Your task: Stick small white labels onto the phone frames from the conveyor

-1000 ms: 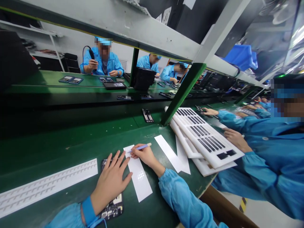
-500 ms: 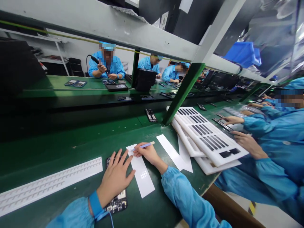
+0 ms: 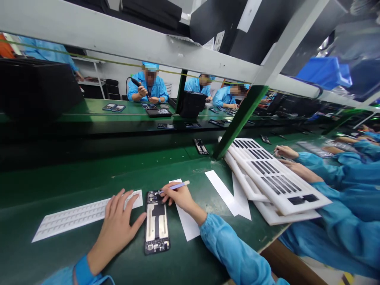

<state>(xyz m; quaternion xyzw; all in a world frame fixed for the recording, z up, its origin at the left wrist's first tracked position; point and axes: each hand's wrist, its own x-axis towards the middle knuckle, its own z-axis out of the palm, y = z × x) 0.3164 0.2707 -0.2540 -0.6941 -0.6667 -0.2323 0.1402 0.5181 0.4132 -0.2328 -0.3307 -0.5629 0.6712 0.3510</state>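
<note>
An opened phone body (image 3: 157, 223) with its inner parts showing lies on the green bench in front of me. My left hand (image 3: 116, 227) rests flat beside its left edge, fingers spread, partly over a long white strip sheet (image 3: 71, 217). My right hand (image 3: 179, 196) is closed on a thin blue-and-cream stick tool (image 3: 175, 186), whose tip touches the top end of the phone body. A white backing strip (image 3: 187, 224) lies under my right wrist.
Two white strips (image 3: 228, 194) lie crossed to the right. Stacked white foam trays (image 3: 276, 184) with black parts sit beyond them, with a co-worker's hands (image 3: 292, 160) on them. A green post (image 3: 237, 122) rises behind. Another phone body (image 3: 200, 146) lies further back. Several people work opposite.
My left hand slid off the phone body to its left side, uncovering it. My right hand moved the stick's tip from the white strip to the phone's top end.
</note>
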